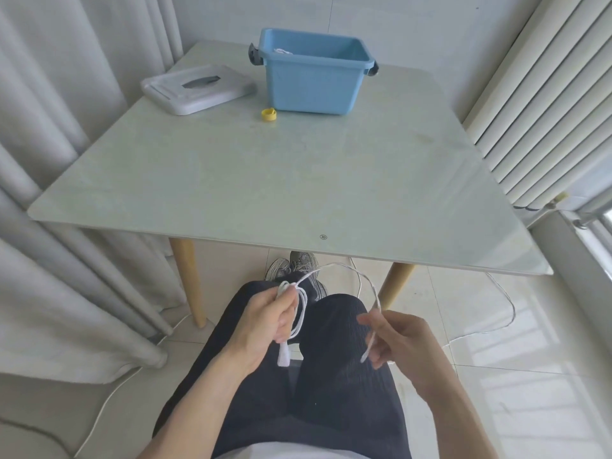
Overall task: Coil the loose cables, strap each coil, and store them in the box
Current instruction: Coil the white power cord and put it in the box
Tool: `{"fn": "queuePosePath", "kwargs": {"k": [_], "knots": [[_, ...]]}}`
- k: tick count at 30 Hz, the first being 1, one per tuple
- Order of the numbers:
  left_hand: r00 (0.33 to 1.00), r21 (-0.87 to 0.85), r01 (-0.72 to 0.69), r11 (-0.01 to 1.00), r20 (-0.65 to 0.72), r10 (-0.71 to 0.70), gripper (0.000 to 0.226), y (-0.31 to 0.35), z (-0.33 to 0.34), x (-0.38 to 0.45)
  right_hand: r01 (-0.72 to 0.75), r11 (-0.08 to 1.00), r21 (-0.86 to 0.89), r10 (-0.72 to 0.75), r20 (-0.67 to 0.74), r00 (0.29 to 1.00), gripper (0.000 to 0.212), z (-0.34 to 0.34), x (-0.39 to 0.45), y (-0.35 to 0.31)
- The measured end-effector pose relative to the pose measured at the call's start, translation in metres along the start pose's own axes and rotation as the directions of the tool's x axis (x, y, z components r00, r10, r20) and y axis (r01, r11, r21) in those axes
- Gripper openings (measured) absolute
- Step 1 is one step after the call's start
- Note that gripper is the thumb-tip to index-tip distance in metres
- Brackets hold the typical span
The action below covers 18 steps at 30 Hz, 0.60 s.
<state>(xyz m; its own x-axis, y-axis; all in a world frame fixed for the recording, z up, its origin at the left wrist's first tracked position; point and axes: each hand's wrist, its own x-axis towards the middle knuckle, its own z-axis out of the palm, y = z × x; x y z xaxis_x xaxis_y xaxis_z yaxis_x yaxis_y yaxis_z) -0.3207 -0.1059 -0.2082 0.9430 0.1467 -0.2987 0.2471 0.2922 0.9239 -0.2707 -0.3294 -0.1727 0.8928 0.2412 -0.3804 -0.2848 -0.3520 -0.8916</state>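
Over my lap, my left hand (265,321) grips a small coil of white cable (344,266), with a white plug end hanging below the fist. The cable arcs up and right to my right hand (399,341), which pinches its free stretch between thumb and fingers. A blue box (313,89) stands at the table's far side, open, with something white inside at its back left. A yellow strap (269,114) lies rolled on the table just in front of the box's left corner.
The box's grey-white lid (197,89) lies on the table (265,187) left of the box. A thin white cord (496,293) trails over the floor tiles at right. Curtains hang at left, a radiator stands at right. My legs and shoes are under the table edge.
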Motion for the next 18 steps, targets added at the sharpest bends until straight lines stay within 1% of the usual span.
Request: {"fn": "queuePosePath", "kwargs": {"k": [1, 3, 4, 6, 7, 8, 9, 10, 11, 13, 14, 16, 18], "knots": [[0.999, -0.002, 0.003, 1.000, 0.040, -0.003, 0.032, 0.002, 0.000, -0.001, 0.010, 1.000, 0.024, -0.011, 0.063, 0.998, 0.029, 0.000, -0.001, -0.002], [0.994, 0.025, 0.009, 1.000, 0.110, -0.012, 0.033, 0.005, 0.001, -0.003, 0.031, 0.999, -0.031, -0.027, 0.113, 0.993, 0.026, 0.000, -0.001, -0.005], [0.991, 0.060, 0.010, 0.998, 0.130, -0.018, 0.035, 0.006, 0.002, -0.004, 0.038, 0.996, -0.084, -0.029, 0.106, 0.994, 0.024, 0.002, 0.001, -0.005], [0.986, 0.126, 0.009, 0.992, 0.164, -0.030, 0.042, 0.008, 0.004, -0.007, 0.063, 0.962, -0.264, -0.055, 0.035, 0.998, 0.027, 0.005, 0.006, -0.005], [0.982, 0.137, 0.016, 0.991, 0.187, -0.041, 0.044, 0.008, 0.005, -0.008, 0.082, 0.933, -0.351, -0.092, -0.011, 0.996, 0.035, 0.007, 0.007, -0.005], [0.975, 0.138, 0.026, 0.990, 0.214, -0.056, 0.045, 0.009, 0.007, -0.009, 0.105, 0.916, -0.388, -0.133, -0.046, 0.990, 0.046, 0.009, 0.008, -0.005], [0.968, 0.139, 0.039, 0.989, 0.239, -0.071, 0.046, 0.010, 0.007, -0.009, 0.136, 0.914, -0.381, -0.169, -0.055, 0.984, 0.055, 0.011, 0.006, -0.007], [0.962, 0.148, 0.049, 0.988, 0.259, -0.087, 0.047, 0.011, 0.007, -0.010, 0.181, 0.909, -0.376, -0.212, -0.043, 0.976, 0.059, 0.013, 0.004, -0.010], [0.955, 0.164, 0.057, 0.985, 0.278, -0.102, 0.049, 0.012, 0.007, -0.011, 0.244, 0.890, -0.385, -0.269, -0.010, 0.963, 0.057, 0.015, 0.002, -0.012], [0.943, 0.192, 0.067, 0.979, 0.308, -0.125, 0.053, 0.013, 0.007, -0.012, 0.366, 0.845, -0.390, -0.360, 0.090, 0.928, 0.041, 0.020, 0.001, -0.011], [0.940, 0.181, 0.075, 0.981, 0.315, -0.130, 0.055, 0.013, 0.007, -0.013, 0.397, 0.848, -0.351, -0.371, 0.141, 0.918, 0.031, 0.024, 0.001, -0.010], [0.946, 0.112, 0.117, 0.987, 0.291, -0.145, 0.056, 0.012, 0.006, -0.013, 0.384, 0.894, -0.229, -0.338, 0.217, 0.916, 0.020, 0.030, -0.001, -0.011], [0.951, 0.047, 0.169, 0.984, 0.256, -0.176, 0.057, 0.012, 0.004, -0.013, 0.363, 0.916, -0.171, -0.321, 0.228, 0.919, 0.019, 0.034, -0.001, -0.011]]}}
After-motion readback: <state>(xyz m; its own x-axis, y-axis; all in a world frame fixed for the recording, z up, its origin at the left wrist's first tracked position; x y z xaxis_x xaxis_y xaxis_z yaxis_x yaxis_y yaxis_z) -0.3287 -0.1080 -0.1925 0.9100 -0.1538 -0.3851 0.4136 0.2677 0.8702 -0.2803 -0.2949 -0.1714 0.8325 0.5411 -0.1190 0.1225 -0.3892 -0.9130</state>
